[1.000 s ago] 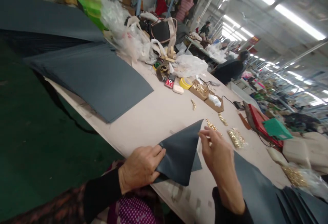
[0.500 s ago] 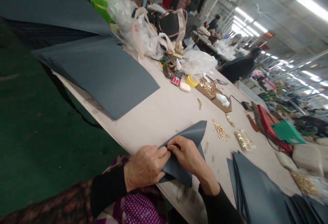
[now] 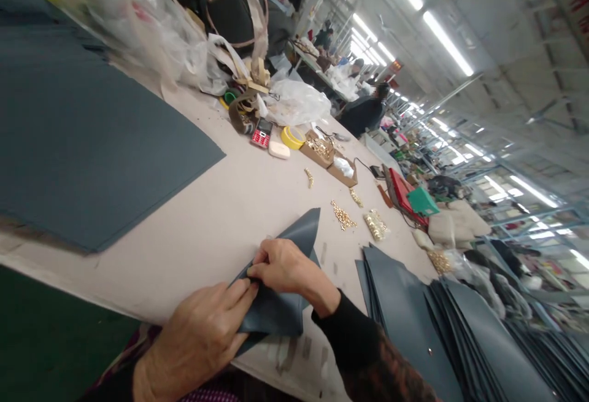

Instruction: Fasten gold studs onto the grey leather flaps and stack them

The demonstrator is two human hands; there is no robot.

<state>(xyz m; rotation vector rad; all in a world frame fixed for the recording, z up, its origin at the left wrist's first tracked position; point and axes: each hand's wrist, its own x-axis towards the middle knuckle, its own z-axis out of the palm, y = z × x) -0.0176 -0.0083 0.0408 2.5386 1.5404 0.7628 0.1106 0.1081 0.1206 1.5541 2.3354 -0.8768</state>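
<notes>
A dark blue-grey leather-like sheet (image 3: 276, 313) lies folded over on itself near the table's front edge. My left hand (image 3: 202, 328) is closed on its left side, fingers pressed together at the fold. From the right, my right hand (image 3: 288, 270) pinches the same edge, its thumb and forefinger close to the left fingertips. Whatever small piece may sit between the fingertips is hidden. Beyond the sheet, a loose heap of small gold metal fittings (image 3: 343, 215) lies on the table, with a clear bag of gold fittings (image 3: 376, 224) beside it.
A stack of flat dark sheets (image 3: 101, 144) covers the table's left. More folded sheets (image 3: 414, 316) lie at the right. Further back are cardboard boxes (image 3: 343, 172), yellow tape (image 3: 293, 137), a red calculator-like device (image 3: 262, 132) and plastic bags (image 3: 294, 101). A person (image 3: 365, 110) sits beyond.
The camera view has swung to the right, so the table's things sit further left. Both hands remain at the fold of the sheet, fingertips close together.
</notes>
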